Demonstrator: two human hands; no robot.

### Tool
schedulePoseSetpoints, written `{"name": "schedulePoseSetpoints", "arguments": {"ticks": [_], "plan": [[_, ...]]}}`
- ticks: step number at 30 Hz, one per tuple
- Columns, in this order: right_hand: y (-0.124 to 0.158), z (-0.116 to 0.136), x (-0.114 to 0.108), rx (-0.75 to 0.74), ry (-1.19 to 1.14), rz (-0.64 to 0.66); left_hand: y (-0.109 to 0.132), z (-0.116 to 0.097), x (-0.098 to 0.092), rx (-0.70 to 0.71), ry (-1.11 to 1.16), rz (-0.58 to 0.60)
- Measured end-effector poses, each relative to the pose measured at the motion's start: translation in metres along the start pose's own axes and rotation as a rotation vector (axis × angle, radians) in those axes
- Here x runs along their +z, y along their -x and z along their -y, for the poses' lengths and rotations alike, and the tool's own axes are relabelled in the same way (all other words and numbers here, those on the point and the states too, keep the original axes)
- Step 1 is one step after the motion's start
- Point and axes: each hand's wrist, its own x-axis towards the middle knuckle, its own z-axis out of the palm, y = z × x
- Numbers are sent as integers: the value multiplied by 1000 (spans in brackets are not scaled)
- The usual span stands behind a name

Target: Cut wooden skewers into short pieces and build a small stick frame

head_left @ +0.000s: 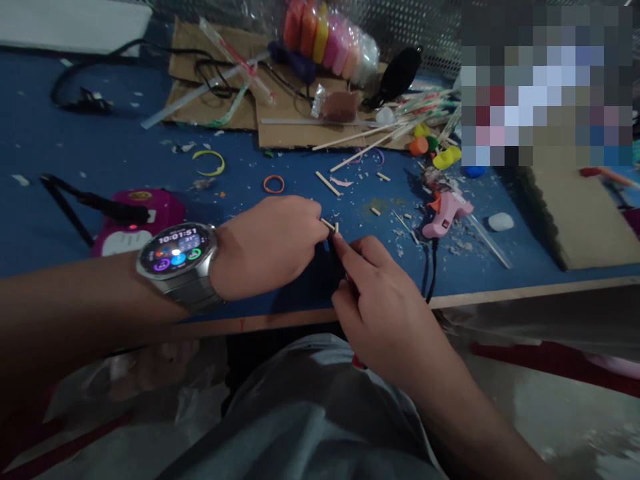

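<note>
My left hand (270, 247), with a watch (176, 257) on its wrist, is closed above the front of the blue table. A short thin wooden stick (327, 224) sticks out from its fingertips. Right beside it, my right hand (383, 300) is closed around a dark tool (338, 257), mostly hidden by the fingers; a bit of red shows below the palm. The tool's tip meets the stick, and a small upright stick end shows there. Cut stick pieces (328, 183) lie just beyond both hands.
A pink glue gun (447, 215) with a cord lies to the right among scraps. Cardboard (215, 100), wrapped colored clay (325, 40) and long sticks (367, 143) are at the back. A magenta device (150, 207) sits left, near a yellow ring (210, 162) and an orange ring (273, 184).
</note>
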Motion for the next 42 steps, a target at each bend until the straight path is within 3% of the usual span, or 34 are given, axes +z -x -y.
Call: {"name": "schedulePoseSetpoints", "arguments": {"ticks": [11,28,42], "plan": [[-3,0,2,-11,8,-4,-1,-2,-1,-33,-2,52],[-8,5,4,4,30,-6,0,-1,-1,-2,7,23],[-3,7,2,6,99,23,-5,-3,-7,-79,50,114]]}}
